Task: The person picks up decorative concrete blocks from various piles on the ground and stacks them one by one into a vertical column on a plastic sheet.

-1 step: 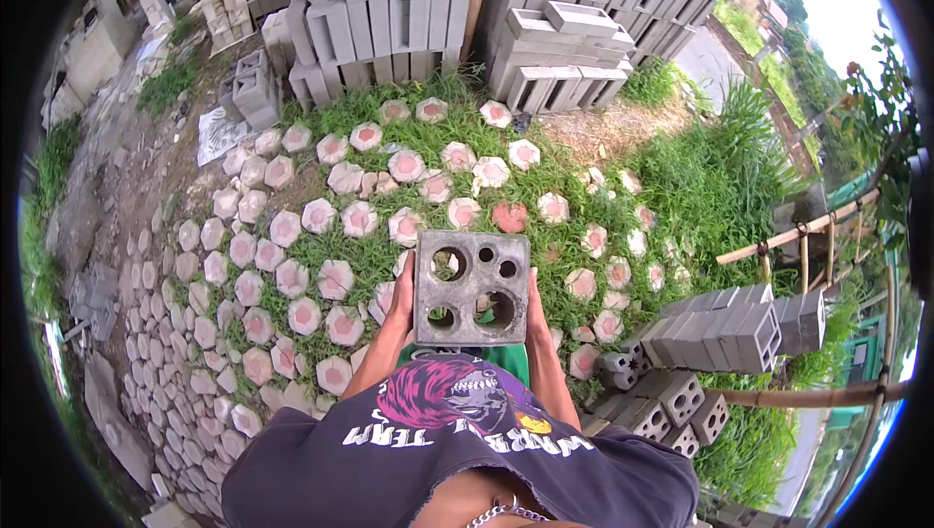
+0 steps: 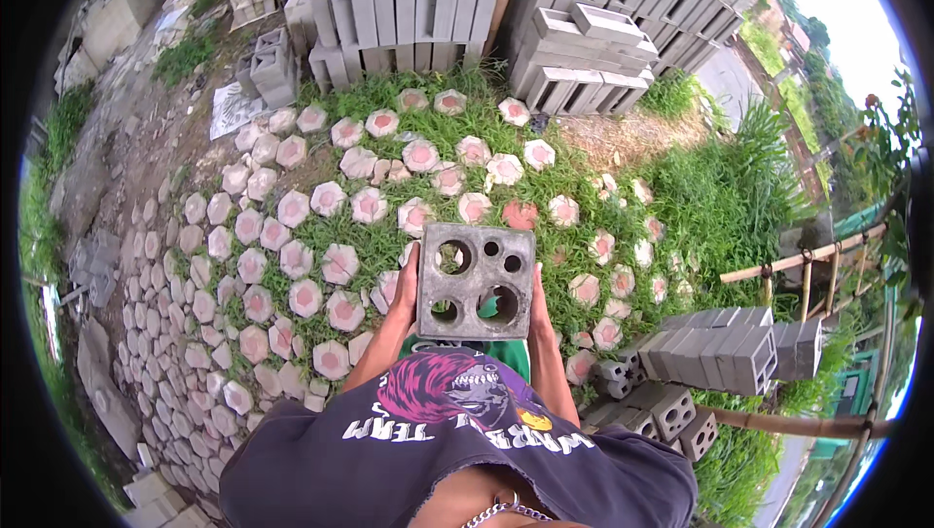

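A square grey concrete block [image 2: 475, 280] is held up in front of my body, its pierced face toward me. Large round holes and two small ones at its upper right go through it. Pressed against its left side is my left hand [image 2: 406, 287], while my right hand [image 2: 540, 302] grips the opposite side, so the block is clamped between both palms. Most of the fingers are hidden behind it. Green cloth shows below the block and through a lower hole.
Hexagonal pavers [image 2: 341, 263] with pinkish centres lie among grass ahead and leftward. Tall hollow-block stacks [image 2: 418, 12] stand at the back. To my right are a row of grey blocks [image 2: 705, 348], several round-holed blocks [image 2: 673, 411] and a bamboo rail [image 2: 793, 265].
The surroundings have shifted slightly to the right in view. The block stays between my hands, almost unmoved in the picture.
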{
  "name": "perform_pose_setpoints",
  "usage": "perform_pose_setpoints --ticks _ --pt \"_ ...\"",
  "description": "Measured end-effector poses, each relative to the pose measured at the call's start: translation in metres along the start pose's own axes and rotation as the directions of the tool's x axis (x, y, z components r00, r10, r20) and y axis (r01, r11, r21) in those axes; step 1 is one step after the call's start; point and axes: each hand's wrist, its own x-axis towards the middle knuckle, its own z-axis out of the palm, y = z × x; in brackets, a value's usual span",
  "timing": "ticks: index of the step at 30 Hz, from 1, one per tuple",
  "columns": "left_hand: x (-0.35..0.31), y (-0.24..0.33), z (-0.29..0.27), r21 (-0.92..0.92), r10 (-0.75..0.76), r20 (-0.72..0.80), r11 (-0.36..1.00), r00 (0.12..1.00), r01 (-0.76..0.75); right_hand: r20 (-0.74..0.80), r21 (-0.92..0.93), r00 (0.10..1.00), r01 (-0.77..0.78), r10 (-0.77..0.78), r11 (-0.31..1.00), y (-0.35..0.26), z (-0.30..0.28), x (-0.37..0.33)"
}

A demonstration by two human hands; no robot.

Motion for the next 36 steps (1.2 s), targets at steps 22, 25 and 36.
perform_pose_setpoints --ticks 22,25,36 --pt "0.113 0.141 -0.086 -0.131 0.179 -0.807 0.875 0.563 -0.466 0.443 -0.604 0.686 -0.248 0.578 0.758 -0.058 0.262 0.329" --pt "0.118 0.158 -0.117 -0.146 0.161 -0.836 0.856 0.524 -0.496 0.383 -0.682 0.611 -0.319 0.693 0.658 -0.044 0.311 0.349" --pt "0.143 0.31 -0.337 -0.126 0.176 -0.843 0.854 0.508 -0.505 0.38 -0.695 0.721 -0.191 0.58 0.693 0.061 0.55 0.39"
